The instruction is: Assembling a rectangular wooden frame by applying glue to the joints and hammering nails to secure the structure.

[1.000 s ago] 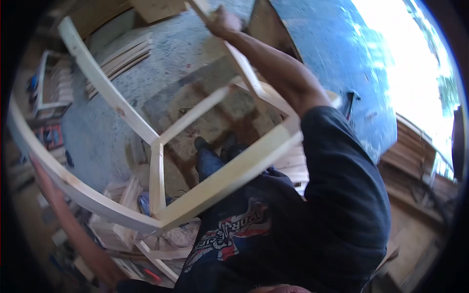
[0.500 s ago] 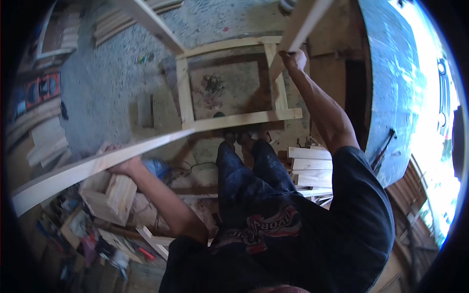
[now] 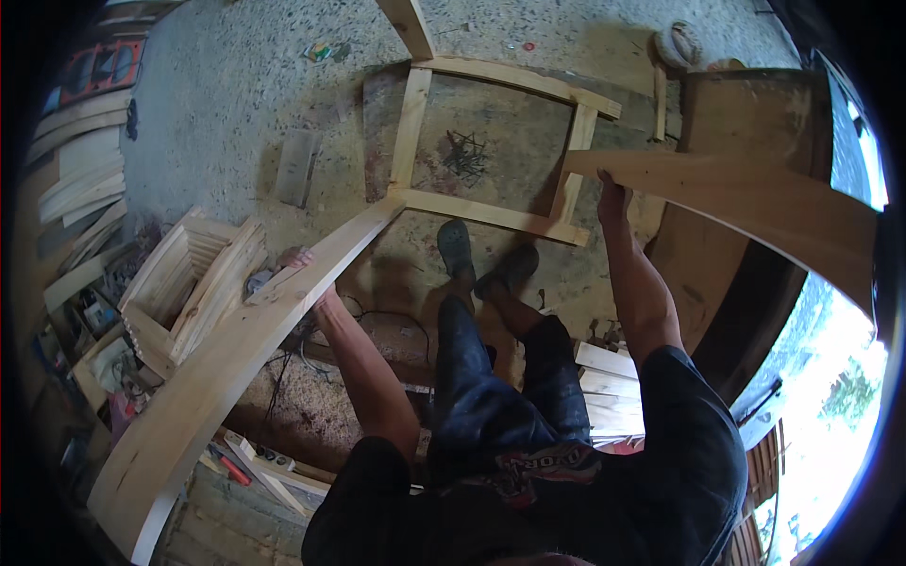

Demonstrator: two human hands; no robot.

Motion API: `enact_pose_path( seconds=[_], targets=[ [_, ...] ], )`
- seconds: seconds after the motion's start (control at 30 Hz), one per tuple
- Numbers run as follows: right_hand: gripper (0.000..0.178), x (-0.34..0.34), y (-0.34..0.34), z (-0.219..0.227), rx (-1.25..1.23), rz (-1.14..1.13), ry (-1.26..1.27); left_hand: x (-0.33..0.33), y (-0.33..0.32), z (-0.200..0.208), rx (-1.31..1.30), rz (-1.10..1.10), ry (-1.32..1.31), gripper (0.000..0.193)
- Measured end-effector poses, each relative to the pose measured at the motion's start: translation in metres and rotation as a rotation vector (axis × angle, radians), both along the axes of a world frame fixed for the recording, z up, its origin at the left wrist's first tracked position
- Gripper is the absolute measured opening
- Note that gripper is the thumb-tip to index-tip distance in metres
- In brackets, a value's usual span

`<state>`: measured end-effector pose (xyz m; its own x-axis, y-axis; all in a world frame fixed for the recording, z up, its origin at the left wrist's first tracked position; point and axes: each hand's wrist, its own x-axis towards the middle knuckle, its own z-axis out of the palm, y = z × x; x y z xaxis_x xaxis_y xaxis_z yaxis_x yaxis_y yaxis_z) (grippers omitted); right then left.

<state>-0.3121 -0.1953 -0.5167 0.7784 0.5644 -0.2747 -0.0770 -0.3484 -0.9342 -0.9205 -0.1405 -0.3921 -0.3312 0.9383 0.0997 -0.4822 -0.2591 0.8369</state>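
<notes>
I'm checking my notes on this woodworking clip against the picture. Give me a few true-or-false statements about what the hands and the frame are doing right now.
1. The left hand grips a long wooden rail of the wooden frame. True.
2. The right hand hangs free at the person's side. False: it is raised against the underside of the other rail.
3. A small pile of dark nails lies on the floor inside the frame's opening. True.
4. The person is barefoot. False: dark shoes cover both feet.
5. The frame is painted blue. False: it is bare pale wood.

Both arms reach forward, left hand [image 3: 300, 262] and right hand [image 3: 612, 193] clenched.
</notes>
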Motion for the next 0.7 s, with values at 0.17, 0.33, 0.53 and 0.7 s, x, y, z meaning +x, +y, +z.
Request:
enact_pose_path(
  seconds=[0.17,0.33,0.53,0.7],
  targets=[
    [0.039,-0.007,-0.015,-0.011,0.009,0.074,0.079,-0.025,-0.035,-0.047,-0.163,0.066,0.242,0.026],
    [0.062,-0.005,-0.021,0.028,-0.320,0.209,-0.095,-0.021,-0.052,-0.026,-0.321,0.113,0.467,0.047],
    [0.060,-0.024,-0.086,0.177,-0.566,0.429,-0.283,-0.017,-0.070,0.084,-0.692,0.353,-0.086,0.049],
    [0.053,-0.008,-0.195,0.328,-0.603,0.925,-0.529,-0.059,-0.079,0.227,-0.437,0.433,-0.066,0.050]
  ],
)
